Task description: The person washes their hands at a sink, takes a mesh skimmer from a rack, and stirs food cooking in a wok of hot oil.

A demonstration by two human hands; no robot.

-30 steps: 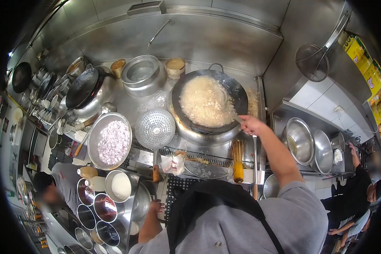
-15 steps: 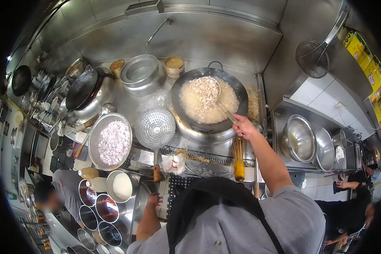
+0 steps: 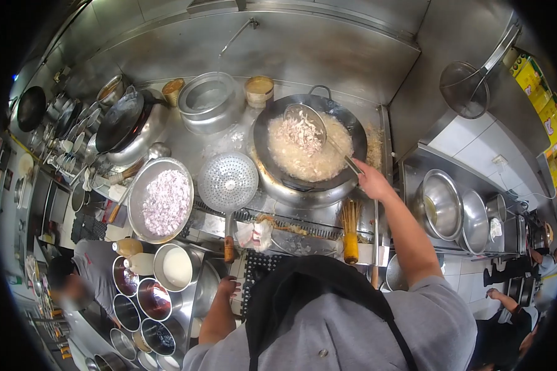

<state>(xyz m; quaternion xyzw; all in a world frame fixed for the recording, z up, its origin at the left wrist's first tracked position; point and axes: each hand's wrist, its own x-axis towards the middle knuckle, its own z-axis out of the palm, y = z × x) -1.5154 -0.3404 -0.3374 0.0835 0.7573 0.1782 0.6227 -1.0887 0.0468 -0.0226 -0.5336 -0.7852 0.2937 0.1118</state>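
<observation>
In the head view, my right hand is closed around the handle of a strainer. Its round bowl is tilted over the wok, and small pale meat pieces lie in and below it, in cloudy, bubbling liquid. My left hand hangs low beside the counter edge, fingers loosely apart, with nothing seen in it. Closest to it is the wooden handle of a perforated skimmer lying on the stove. Left of that, a metal bowl holds pale pinkish chopped pieces.
A bamboo brush stands at the stove's front edge. Behind are a metal pot and a yellowish tub. Sauce containers stand lower left, near another person. Steel bowls sit right; a strainer hangs above.
The strainer has tipped, and meat pieces have spread from it into the wok. My right hand has shifted slightly up and right, still gripping the handle. My left hand stays low.
</observation>
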